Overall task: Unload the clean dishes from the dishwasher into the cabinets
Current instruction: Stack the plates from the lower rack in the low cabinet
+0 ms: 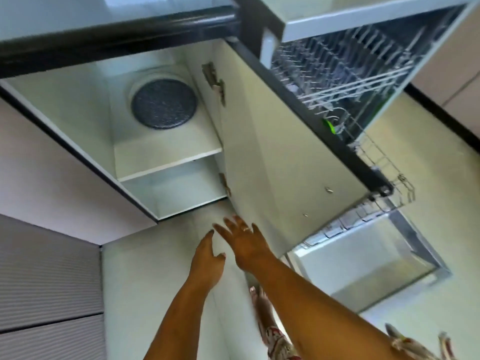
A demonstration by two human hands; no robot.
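**Presently: both hands empty between cabinet and dishwasher**

Left to right. Left hand [207, 258]: fingers loosely spread, holding nothing. Beyond its fingertips and to their left stands the open cabinet [166, 162], two shelves visible; the upper carries one dark speckled plate [163, 103] lying on what looks like a pale one, the lower shows bare. Right hand [244, 241]: fingers splayed wide, empty, one ring, close beside the open cabinet door [275, 157]; contact cannot be told. Right of that hand, the dishwasher [363, 61] has two racks pulled out over its lowered door [363, 271]; remaining contents are blurred, one green item [330, 126] excepted.

Judgement: step is the reach for the next dish. Clear the door's edge first, lift pieces straight off the tines, stack plates on the existing pile.
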